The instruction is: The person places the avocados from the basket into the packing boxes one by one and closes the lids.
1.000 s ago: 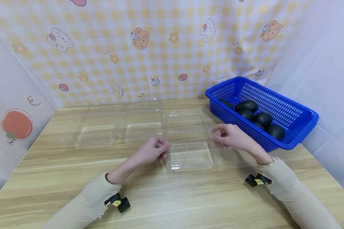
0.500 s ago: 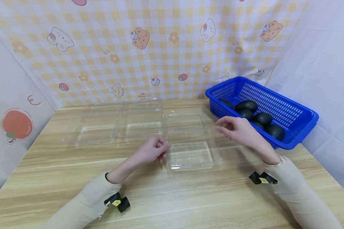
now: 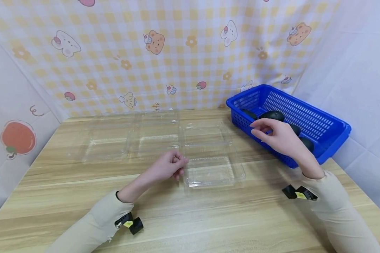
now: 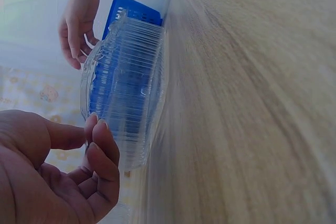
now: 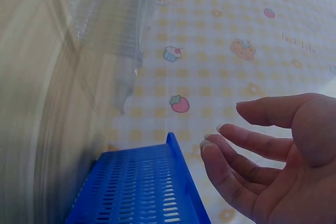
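Note:
A clear plastic clamshell container (image 3: 210,172) lies with its lid raised on the table in front of me. My left hand (image 3: 169,165) pinches its left rim between thumb and fingers, which the left wrist view shows close up at the container's rim (image 4: 89,98). My right hand (image 3: 275,135) hangs above the near side of a blue plastic basket (image 3: 339,140), fingers loosely bent and holding nothing. In the right wrist view a gap shows between that hand's thumb and fingers. Several dark avocados (image 3: 272,115) lie in the basket, some hidden behind the right hand.
Two more clear containers, a middle one (image 3: 158,140) and a left one (image 3: 106,142), stand open side by side further left. The wooden table (image 3: 190,221) ends at a checked curtain (image 3: 190,63) behind them. A white wall (image 3: 364,88) rises beyond the basket.
My right hand has let go of the container's right side and moved right and up to the basket. My left hand has stayed at the left rim.

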`<control>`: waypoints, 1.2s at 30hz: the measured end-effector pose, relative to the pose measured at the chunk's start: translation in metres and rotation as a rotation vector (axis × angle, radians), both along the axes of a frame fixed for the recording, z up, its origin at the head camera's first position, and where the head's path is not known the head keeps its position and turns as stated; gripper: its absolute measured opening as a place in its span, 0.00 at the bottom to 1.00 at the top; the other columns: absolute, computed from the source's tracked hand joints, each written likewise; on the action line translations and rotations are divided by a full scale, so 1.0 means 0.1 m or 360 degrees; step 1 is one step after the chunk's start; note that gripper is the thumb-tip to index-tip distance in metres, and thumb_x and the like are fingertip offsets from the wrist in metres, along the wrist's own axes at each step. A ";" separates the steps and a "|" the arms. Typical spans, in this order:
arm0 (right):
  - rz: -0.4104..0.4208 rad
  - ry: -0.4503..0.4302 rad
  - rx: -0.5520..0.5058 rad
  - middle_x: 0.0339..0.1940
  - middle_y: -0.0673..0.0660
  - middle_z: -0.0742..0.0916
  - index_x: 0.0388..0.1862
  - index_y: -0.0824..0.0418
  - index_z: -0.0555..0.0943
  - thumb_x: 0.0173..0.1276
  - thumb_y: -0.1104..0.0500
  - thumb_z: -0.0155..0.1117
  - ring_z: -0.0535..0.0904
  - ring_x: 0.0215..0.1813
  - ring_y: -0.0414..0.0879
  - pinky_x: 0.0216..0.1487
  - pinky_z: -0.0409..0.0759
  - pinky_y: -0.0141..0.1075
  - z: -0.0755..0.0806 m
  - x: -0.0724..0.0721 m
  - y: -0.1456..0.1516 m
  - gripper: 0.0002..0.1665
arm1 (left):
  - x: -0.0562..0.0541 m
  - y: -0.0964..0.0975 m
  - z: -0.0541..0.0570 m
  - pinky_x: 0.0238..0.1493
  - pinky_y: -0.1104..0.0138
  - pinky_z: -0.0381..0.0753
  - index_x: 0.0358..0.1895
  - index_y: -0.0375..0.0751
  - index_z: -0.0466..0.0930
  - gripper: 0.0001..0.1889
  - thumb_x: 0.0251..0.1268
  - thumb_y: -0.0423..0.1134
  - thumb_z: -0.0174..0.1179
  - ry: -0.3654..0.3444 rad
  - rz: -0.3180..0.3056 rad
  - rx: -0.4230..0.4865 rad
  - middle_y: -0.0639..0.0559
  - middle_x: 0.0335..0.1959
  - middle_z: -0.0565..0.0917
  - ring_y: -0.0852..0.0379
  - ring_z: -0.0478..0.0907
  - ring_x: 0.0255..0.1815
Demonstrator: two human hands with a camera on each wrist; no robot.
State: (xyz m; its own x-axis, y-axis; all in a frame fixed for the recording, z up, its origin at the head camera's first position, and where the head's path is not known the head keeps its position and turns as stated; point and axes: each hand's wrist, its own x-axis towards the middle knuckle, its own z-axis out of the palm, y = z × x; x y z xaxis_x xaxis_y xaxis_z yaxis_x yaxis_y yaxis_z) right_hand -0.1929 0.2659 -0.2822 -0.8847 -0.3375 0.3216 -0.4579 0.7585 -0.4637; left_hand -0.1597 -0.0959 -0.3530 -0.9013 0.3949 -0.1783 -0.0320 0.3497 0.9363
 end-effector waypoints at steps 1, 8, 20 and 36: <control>-0.0008 -0.0009 -0.0003 0.41 0.54 0.88 0.53 0.60 0.84 0.75 0.54 0.64 0.81 0.41 0.42 0.37 0.77 0.24 0.01 0.00 0.02 0.14 | 0.00 0.00 0.00 0.26 0.68 0.79 0.41 0.33 0.71 0.08 0.77 0.35 0.56 -0.0004 0.0000 0.0003 0.48 0.21 0.79 0.57 0.76 0.19; -0.0047 -0.0134 0.0021 0.47 0.58 0.87 0.58 0.61 0.81 0.76 0.52 0.62 0.83 0.47 0.52 0.42 0.75 0.21 0.07 -0.01 0.18 0.18 | 0.00 -0.01 0.02 0.26 0.67 0.79 0.41 0.33 0.71 0.08 0.77 0.35 0.55 -0.0006 -0.0011 0.0011 0.48 0.21 0.78 0.57 0.76 0.20; -0.0190 -0.0215 0.0041 0.51 0.64 0.86 0.60 0.61 0.79 0.77 0.50 0.61 0.83 0.50 0.59 0.41 0.77 0.30 0.11 -0.07 0.44 0.21 | 0.01 0.00 0.01 0.27 0.64 0.81 0.44 0.32 0.69 0.09 0.77 0.36 0.57 0.0000 0.0005 0.0023 0.47 0.23 0.79 0.57 0.76 0.20; -0.0210 -0.0419 0.0198 0.55 0.75 0.82 0.66 0.69 0.73 0.77 0.49 0.60 0.77 0.57 0.69 0.57 0.71 0.63 0.08 -0.23 0.82 0.29 | 0.00 0.00 0.00 0.28 0.65 0.80 0.44 0.32 0.69 0.09 0.77 0.35 0.56 -0.0006 -0.0004 0.0043 0.47 0.23 0.78 0.57 0.76 0.21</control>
State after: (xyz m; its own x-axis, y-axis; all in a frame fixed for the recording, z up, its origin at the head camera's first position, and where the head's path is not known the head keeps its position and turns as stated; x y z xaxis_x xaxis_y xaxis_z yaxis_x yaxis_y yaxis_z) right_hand -0.2157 0.3480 -0.2745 -0.9707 -0.2369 0.0394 -0.2287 0.8615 -0.4534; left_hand -0.1599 -0.0959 -0.3533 -0.8995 0.4020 -0.1710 -0.0348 0.3243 0.9453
